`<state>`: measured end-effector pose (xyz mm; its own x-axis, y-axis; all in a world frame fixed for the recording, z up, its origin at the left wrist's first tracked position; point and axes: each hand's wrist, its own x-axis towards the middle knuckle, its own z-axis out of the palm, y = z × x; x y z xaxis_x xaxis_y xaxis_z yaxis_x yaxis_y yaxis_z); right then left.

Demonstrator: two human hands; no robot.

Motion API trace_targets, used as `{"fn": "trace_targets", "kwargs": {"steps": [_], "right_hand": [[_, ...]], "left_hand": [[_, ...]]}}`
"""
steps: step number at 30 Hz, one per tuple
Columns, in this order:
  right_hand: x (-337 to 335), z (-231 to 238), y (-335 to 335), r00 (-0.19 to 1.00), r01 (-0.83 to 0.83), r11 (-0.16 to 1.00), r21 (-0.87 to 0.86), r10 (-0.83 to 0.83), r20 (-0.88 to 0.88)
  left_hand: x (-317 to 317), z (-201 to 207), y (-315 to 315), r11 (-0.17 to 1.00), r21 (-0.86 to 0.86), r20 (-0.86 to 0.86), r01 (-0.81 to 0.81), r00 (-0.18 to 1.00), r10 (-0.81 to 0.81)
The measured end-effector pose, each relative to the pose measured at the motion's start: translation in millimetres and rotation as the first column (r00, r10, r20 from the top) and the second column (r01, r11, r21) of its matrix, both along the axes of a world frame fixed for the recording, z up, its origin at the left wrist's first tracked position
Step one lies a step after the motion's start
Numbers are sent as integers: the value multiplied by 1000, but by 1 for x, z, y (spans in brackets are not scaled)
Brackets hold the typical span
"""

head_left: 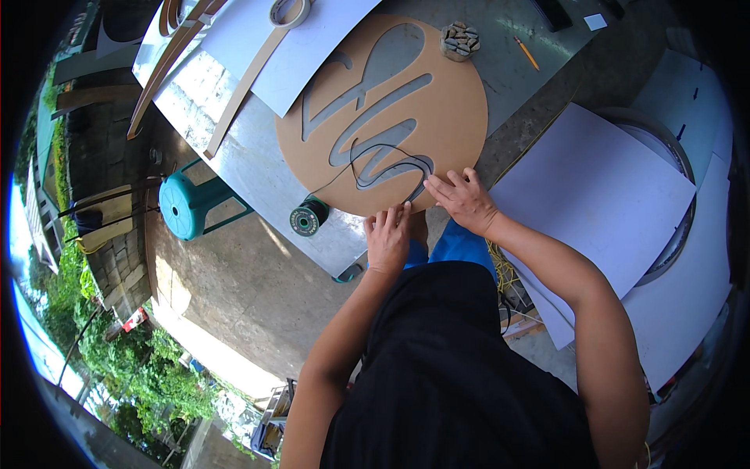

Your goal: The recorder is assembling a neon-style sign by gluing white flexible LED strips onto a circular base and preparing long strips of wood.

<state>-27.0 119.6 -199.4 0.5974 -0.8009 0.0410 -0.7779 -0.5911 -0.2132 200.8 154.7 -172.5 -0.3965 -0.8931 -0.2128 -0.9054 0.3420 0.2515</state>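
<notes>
Left grip [387, 236] is at the near edge of the tan disc [449, 102], fingers bunched; right grip [466, 202] is just right of it, fingers curled. Honestly can't tell if either's pinching the black cord [430, 165] looping just past them. Spool [305, 220] sits left of both.

Single view: left cam of a side-by-side fisheye pair on the wearer's head, aimed steeply down and a bit forward, so the dark-clad torso [461, 367] takes lower centre and the forearms [566, 273] run up from below. Near range on the round board [451, 117] at upper centre and the worktop [509, 98] under it; the wide lens also takes in floor [234, 289] and greenery [164, 375] on the left, large pale sheets [601, 184] on the right. Upright, unmirrored, straight edges bowing toward a black rim.
</notes>
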Motion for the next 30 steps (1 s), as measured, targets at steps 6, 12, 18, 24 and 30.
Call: {"fn": "trace_targets", "kwargs": {"steps": [6, 12, 18, 24, 30], "right_hand": [[-1, -4, 1, 1000, 13, 999, 34, -14, 24], [-2, -4, 1, 1000, -11, 1000, 13, 11, -13], [1, 2, -1, 1000, 17, 1000, 2, -17, -5], [-2, 0, 0, 999, 26, 1000, 4, -26, 23], [-3, 0, -2, 1000, -1, 999, -39, 2, 26]], "left_hand": [[1, 0, -1, 1000, 18, -5, 6, 1000, -6], [2, 1, -1, 1000, 18, 14, 20, 1000, -20], [1, 0, -1, 1000, 3, 12, 9, 1000, -9], [-3, 9, -15, 999, 30, -13, 11, 1000, -10], [-20, 5, -94, 997, 78, -319, -14, 947, 38]]}}
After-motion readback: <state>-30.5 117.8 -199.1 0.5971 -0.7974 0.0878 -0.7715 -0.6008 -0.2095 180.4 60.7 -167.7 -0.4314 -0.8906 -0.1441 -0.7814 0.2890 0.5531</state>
